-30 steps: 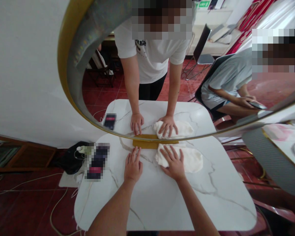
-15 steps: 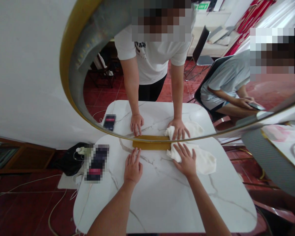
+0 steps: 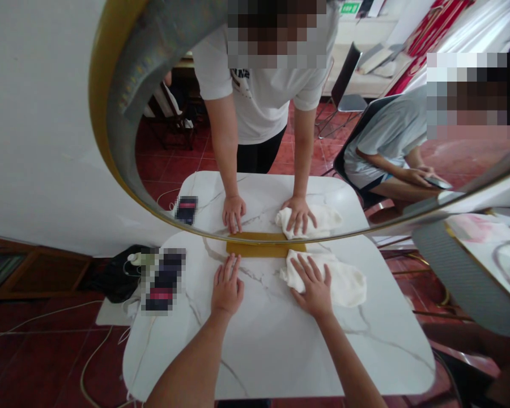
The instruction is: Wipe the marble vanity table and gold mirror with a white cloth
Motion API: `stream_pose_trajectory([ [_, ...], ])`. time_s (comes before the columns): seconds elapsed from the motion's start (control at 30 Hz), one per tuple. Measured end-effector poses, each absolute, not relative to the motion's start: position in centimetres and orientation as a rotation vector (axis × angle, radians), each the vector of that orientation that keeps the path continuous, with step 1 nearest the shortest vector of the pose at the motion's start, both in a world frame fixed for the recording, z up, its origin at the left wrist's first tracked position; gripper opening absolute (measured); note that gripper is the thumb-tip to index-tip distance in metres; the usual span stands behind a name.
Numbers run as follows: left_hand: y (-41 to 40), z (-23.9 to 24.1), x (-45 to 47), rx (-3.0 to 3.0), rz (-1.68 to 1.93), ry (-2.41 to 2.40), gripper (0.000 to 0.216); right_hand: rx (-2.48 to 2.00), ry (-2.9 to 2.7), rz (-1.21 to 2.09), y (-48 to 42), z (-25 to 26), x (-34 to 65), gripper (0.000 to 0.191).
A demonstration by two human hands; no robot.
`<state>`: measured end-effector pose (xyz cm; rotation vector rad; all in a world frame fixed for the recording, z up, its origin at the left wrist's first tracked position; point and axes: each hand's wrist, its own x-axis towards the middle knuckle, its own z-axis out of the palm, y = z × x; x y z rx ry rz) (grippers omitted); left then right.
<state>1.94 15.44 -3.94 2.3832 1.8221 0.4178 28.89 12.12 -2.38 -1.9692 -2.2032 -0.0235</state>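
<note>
My left hand [image 3: 226, 288] rests palm down on the white marbled table [image 3: 259, 345], with its fingertips at the front edge of the mirror's gold base [image 3: 255, 249]. Under my right hand [image 3: 314, 288] lies a crumpled white cloth [image 3: 351, 283], pressed flat against the tabletop by spread fingers. The cloth spreads out to the right of that hand, and its near-left part is covered by it. In front of both hands stands a large round mirror [image 3: 263, 192] with a gold rim, reflecting the hands, the cloth and the arms.
A phone-like dark object [image 3: 165, 280], blurred out, lies at the table's left edge. Beside it are a black bag [image 3: 119, 277] and pale cables [image 3: 85, 368] on the red floor. A second table [image 3: 497, 249] stands at right. The mirror reflects a seated person [image 3: 391, 141] holding a phone.
My right hand and the cloth have slid slightly toward me, uncovering more of the mirror base's right end. My left hand stays in place. The view has shifted a little.
</note>
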Motion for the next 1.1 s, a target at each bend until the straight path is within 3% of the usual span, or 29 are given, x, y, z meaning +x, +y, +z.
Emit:
stream_pose_trajectory([
  [0.63,15.5,-3.7,2.0,2.380,0.443,1.818,0.067,-2.087,-2.132,-0.099,14.2,-2.3,28.1,0.074],
  [1.1,15.4,-3.7,2.1,2.382,0.447,1.823,0.066,-1.939,-2.184,0.017,14.1,-2.1,19.6,0.074],
])
